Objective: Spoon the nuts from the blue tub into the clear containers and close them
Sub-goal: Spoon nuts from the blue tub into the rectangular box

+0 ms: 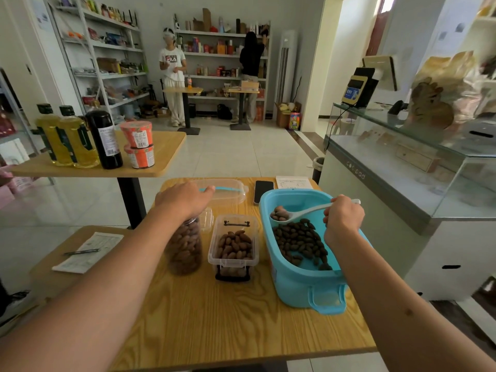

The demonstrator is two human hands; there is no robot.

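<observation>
The blue tub (298, 280) stands at the right of the wooden table (214, 318), with brown nuts (300, 242) in its bottom. My right hand (342, 218) grips the handle of a white spoon (303, 212) that carries a few nuts above the tub. My left hand (185, 197) lies on top of a tall clear jar (185, 245) full of nuts; whether it grips the jar's top is hidden. Between jar and tub sits a clear rectangular container (233, 248), open and partly filled. A clear lid with a blue seal (228, 190) lies behind it.
A phone (263, 190) and a paper sheet (294, 182) lie at the table's far edge. A paper and pen (86, 252) rest on a lower table at left. Oil bottles and cup noodles stand on another table (166, 149). A glass counter (402, 167) flanks the right. Two people stand far back.
</observation>
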